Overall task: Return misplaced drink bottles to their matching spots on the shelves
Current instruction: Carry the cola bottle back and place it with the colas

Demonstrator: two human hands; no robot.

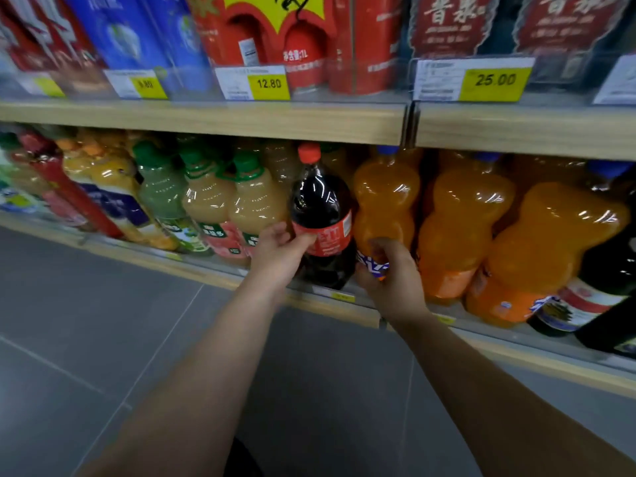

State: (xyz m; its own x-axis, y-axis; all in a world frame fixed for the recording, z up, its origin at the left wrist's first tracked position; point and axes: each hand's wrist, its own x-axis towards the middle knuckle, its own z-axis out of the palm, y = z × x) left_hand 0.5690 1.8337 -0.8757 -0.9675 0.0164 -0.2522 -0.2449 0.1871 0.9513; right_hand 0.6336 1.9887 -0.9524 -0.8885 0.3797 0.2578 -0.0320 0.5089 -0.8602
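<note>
A dark cola bottle (321,208) with a red cap and red label stands on the lower shelf (344,306), between pale juice bottles and orange soda bottles. My left hand (280,251) grips it at the label from the left. My right hand (390,273) wraps around the lower part of the first orange soda bottle (383,201), right beside the cola. More orange soda bottles (461,215) with blue caps fill the shelf to the right.
Green-capped juice bottles (210,197) and mixed bottles line the shelf's left part. Dark bottles (616,280) stand at the far right. The upper shelf (241,120) holds red and blue packs and yellow price tags. Grey tiled floor (103,321) lies below.
</note>
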